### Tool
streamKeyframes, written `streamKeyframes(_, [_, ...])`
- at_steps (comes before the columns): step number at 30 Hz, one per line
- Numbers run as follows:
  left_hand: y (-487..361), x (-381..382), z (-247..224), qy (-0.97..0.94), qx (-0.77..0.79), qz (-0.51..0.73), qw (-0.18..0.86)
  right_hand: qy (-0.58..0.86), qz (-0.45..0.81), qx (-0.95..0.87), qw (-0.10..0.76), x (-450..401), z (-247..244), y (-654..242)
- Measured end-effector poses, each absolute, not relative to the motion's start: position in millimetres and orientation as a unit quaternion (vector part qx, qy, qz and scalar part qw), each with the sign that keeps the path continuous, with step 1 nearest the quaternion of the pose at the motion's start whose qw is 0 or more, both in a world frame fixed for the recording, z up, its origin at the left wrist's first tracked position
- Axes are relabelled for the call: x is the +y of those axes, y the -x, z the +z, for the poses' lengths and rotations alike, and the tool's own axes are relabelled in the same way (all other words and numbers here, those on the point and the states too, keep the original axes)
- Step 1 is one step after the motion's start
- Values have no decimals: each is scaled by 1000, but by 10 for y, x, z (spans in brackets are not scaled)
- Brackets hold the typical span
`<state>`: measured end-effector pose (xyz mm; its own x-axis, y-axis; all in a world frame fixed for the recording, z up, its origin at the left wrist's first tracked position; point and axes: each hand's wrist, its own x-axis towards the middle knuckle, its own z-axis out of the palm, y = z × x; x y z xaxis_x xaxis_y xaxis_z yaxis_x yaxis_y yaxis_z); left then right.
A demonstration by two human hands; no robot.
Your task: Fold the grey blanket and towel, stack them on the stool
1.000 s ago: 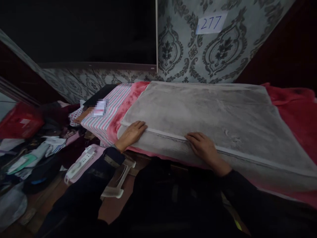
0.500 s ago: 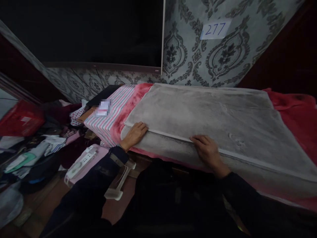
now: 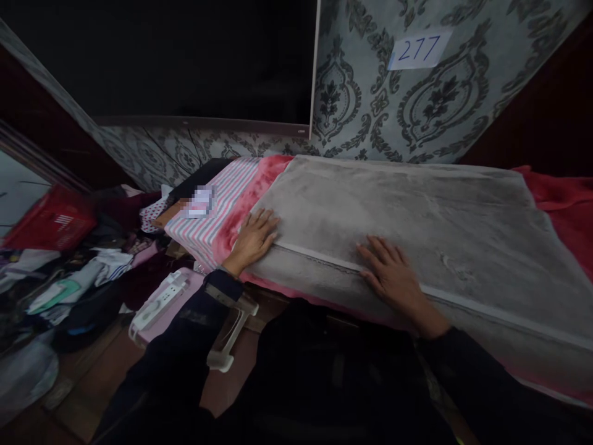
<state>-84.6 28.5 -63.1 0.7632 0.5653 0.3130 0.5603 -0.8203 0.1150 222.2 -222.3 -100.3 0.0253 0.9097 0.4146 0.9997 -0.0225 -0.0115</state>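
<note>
Along the near edge of the grey blanket [image 3: 333,198]: both hands laid over the border of its upper layer, well apart, the lower layer showing beneath as a band on the near side
Left hand [image 3: 256,238]: fingers fanned, flat on the top layer close to its left corner; half a second ago they were bunched together over the edge
Right hand [image 3: 391,272]: fingers spread too, palm down across the border; half a second ago its fingertips were drawn together at that edge
Grip: no cloth seen pinched by either hand now; how hard they press, cannot tell
Meaning of the change: likely a turn from handling the edge to flattening it, judging by the spread fingers
Grey blanket, lie: long, layered, mostly flat, with a small rumple right of the right hand; border runs fairly straight between the hands
Under it: red plush cloth [image 3: 250,194] showing at left and right, striped cloth [image 3: 227,188] beyond its left side
Wall side: television [image 3: 185,62] above, paper marked 277 [image 3: 419,50] on the patterned wallpaper
Floor side, left: power strip [image 3: 162,303], clothes heap [image 3: 83,284], red basket [image 3: 55,216], all clear of the hands
</note>
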Motion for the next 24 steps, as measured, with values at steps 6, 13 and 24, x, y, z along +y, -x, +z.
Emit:
streamKeyframes(6, [815, 166, -849, -901, 416, 120, -35, 709, -141, -682, 115, -2210, -1201, -2222])
streamKeyframes(13, [913, 139, -686, -896, 427, 118, -37, 741, -100, -658, 91, -2185, -1096, -2096])
streamKeyframes(24, [-74, -178, -627, -933, 344, 103, -27, 852, -65, -505, 124, -2488, -742, -2692])
